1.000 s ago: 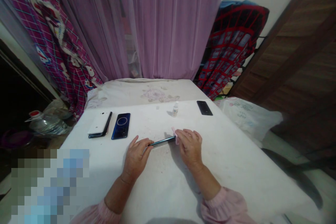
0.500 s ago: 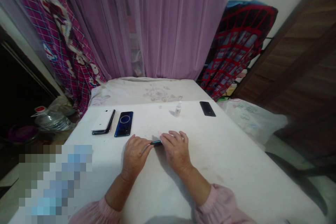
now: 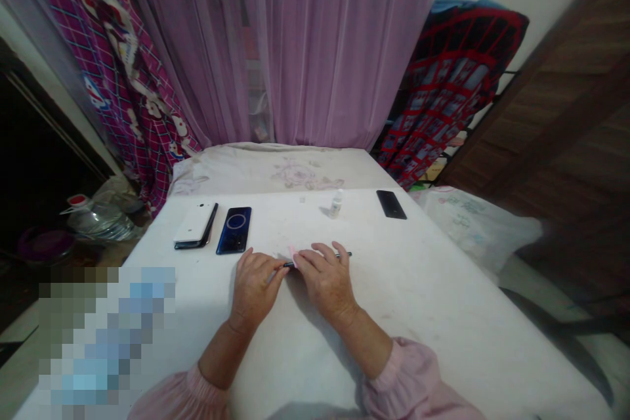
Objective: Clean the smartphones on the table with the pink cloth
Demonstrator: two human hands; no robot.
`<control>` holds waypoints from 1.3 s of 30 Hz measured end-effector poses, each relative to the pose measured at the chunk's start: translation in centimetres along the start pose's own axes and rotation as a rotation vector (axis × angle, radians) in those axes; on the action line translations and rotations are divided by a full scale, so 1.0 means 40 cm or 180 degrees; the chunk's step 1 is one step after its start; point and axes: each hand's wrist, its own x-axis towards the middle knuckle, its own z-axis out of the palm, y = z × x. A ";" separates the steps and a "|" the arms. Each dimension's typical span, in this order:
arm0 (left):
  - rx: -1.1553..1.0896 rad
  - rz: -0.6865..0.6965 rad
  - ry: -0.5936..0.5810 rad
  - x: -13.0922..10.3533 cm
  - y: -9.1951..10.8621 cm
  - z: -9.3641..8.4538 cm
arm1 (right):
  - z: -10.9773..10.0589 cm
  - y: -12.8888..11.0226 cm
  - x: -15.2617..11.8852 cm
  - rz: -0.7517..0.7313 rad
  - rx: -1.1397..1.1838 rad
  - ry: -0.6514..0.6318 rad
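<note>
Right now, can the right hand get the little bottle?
Probably yes: the little bottle stands beyond the right hand and nothing seems to block the way, though that hand is busy with pink cloth on a slim dark device.

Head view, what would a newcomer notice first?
Probably the purple curtain, hanging beyond the table. Next, the left grip and right grip on a slim dark item, a pink cloth in the right one. The blue phone, lying farther back to their left, also stands out.
</note>
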 end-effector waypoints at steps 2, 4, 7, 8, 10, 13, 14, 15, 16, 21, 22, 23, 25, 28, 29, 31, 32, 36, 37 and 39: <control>-0.0021 -0.0026 0.0017 0.000 -0.001 0.000 | -0.013 0.025 -0.007 0.0035 -0.0059 0.0019; -0.0042 -0.0053 0.0036 0.000 -0.002 0.001 | -0.024 0.047 -0.014 0.0069 -0.0142 0.0053; -0.0090 -0.0079 0.0035 0.000 -0.005 0.003 | -0.033 0.065 -0.023 0.0161 -0.0243 0.0094; -0.0109 -0.0081 0.0032 0.000 -0.006 0.004 | -0.033 0.066 -0.024 0.0191 -0.0253 0.0090; -0.0146 -0.0084 0.0036 0.000 -0.009 0.008 | -0.031 0.058 -0.023 0.0213 -0.0221 0.0063; -0.0184 -0.0080 0.0052 0.000 -0.007 0.012 | -0.016 0.028 -0.015 0.0117 -0.0076 0.0024; -0.0194 -0.0065 0.0053 0.000 -0.005 0.012 | -0.008 0.016 -0.011 0.0050 -0.0021 0.0003; -0.0203 -0.0046 0.0054 0.001 -0.003 0.012 | -0.001 0.003 -0.007 -0.0021 0.0026 -0.0023; -0.0207 -0.0032 0.0054 0.002 -0.002 0.012 | 0.006 -0.007 -0.002 -0.0085 0.0062 -0.0050; -0.0221 -0.0087 0.0023 0.006 -0.001 0.010 | 0.016 -0.021 0.014 -0.0273 0.0082 -0.0070; -0.0232 -0.0097 0.0007 0.007 -0.003 0.010 | 0.012 -0.015 0.014 -0.0295 0.0074 -0.0070; -0.0244 -0.0099 -0.0006 0.007 -0.004 0.011 | 0.008 -0.007 0.013 -0.0308 0.0061 -0.0079; -0.0270 -0.0088 -0.0017 0.006 -0.006 0.013 | -0.004 0.013 0.008 -0.0290 0.0018 -0.0075; -0.0309 -0.0065 -0.0015 0.005 -0.006 0.014 | -0.021 0.050 -0.005 -0.0240 -0.0121 -0.0041; -0.0319 -0.0068 -0.0017 0.005 -0.005 0.013 | -0.027 0.063 -0.010 -0.0225 -0.0182 -0.0009; -0.0319 -0.0074 -0.0031 0.005 -0.001 0.011 | -0.039 0.088 -0.020 -0.0188 -0.0292 0.0053; -0.0311 -0.0071 -0.0033 0.004 0.001 0.009 | -0.044 0.101 -0.025 -0.0158 -0.0328 0.0088; -0.0247 0.0021 0.0040 0.002 0.011 0.002 | -0.058 0.140 -0.045 0.0106 -0.0270 0.0109; -0.0230 0.0063 0.0062 0.001 0.013 0.000 | -0.059 0.145 -0.050 0.0207 -0.0155 0.0106; -0.0207 0.0146 0.0103 -0.001 0.017 -0.001 | -0.062 0.150 -0.057 0.0507 0.0236 0.0163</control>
